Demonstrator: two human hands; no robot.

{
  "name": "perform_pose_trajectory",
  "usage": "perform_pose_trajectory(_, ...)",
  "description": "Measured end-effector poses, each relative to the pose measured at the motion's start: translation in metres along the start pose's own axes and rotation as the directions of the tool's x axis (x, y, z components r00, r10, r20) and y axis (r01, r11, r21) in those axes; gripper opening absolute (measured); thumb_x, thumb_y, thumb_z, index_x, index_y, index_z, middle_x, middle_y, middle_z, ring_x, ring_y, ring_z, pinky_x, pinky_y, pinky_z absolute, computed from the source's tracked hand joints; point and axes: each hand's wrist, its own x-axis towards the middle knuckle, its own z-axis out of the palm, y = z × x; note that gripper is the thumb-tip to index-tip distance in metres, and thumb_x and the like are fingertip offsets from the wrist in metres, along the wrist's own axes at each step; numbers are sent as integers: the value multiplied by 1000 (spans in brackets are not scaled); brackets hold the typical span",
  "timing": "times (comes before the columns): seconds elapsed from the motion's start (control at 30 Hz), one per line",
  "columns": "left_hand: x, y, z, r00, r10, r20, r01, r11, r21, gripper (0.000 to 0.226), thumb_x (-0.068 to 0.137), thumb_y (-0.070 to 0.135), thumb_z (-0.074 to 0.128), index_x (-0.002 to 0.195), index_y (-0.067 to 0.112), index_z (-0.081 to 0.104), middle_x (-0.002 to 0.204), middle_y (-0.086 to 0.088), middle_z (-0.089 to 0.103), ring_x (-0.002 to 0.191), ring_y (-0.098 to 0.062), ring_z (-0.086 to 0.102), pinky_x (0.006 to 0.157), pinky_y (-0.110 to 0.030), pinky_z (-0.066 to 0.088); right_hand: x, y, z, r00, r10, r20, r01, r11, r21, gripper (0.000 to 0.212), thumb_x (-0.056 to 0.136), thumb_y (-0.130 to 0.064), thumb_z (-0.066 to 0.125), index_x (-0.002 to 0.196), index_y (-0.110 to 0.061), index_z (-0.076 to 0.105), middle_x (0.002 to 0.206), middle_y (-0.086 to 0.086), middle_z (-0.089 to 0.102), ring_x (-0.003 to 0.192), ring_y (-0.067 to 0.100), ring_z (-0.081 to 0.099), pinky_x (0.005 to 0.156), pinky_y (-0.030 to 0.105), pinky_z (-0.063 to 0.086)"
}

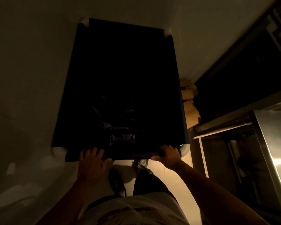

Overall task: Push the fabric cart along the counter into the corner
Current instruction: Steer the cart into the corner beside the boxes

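Hands: both are laid on the near rail of the fabric cart (120, 88), seen from above.
Left hand (92, 161): placed flat over the rail left of centre, fingers (94, 151) spread across the dark cloth and not curled round it.
Right hand (168, 154): wrapped round the rail close to the near right corner, thumb below the rail.
Fabric cart: a deep, dark cloth bin with pale rounded corner caps (184, 149); its interior is too dark for contents to be identified. Its far end is set close to the pale walls (31, 62) where they meet.
Cardboard boxes (191, 109): stacked just beside the cart's right side.
Steel tabletop (272, 143): seen along the right edge, with shelving beneath it, apart from the cart.
Floor (173, 179): pale and lit warmly; the person's shoes are visible below the near rail.
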Motion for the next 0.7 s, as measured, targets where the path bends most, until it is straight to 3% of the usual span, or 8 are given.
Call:
perform_pose_trajectory(0.43,2,-1,11,998,-17,-57,16,1000,-11,55,91,62,47,113,17,68,107,-7,63,98,-33,56,96,-52,40,11,12,10,998,-38,48,42,996,-74,72,90,-78,41,148,-37,49,156,-8,46,149,23,34,119,43,27)
perform_pose_trajectory(0.6,1,-2,21,997,-34,-64,33,999,-13,58,94,65,37,114,18,66,112,-8,63,101,-34,56,96,-52,39,13,14,11,998,-32,63,36,997,-68,72,90,-77,43,150,-37,46,157,-7,46,148,22,34,116,43,26)
perform_pose_trajectory(0.7,2,-6,26,997,-22,-79,22,1000,4,57,94,65,42,114,18,65,113,-9,61,100,-34,55,96,-52,39,13,14,14,999,-27,42,28,999,-39,64,91,-73,49,145,-40,51,151,-10,51,144,21,38,113,41,28)
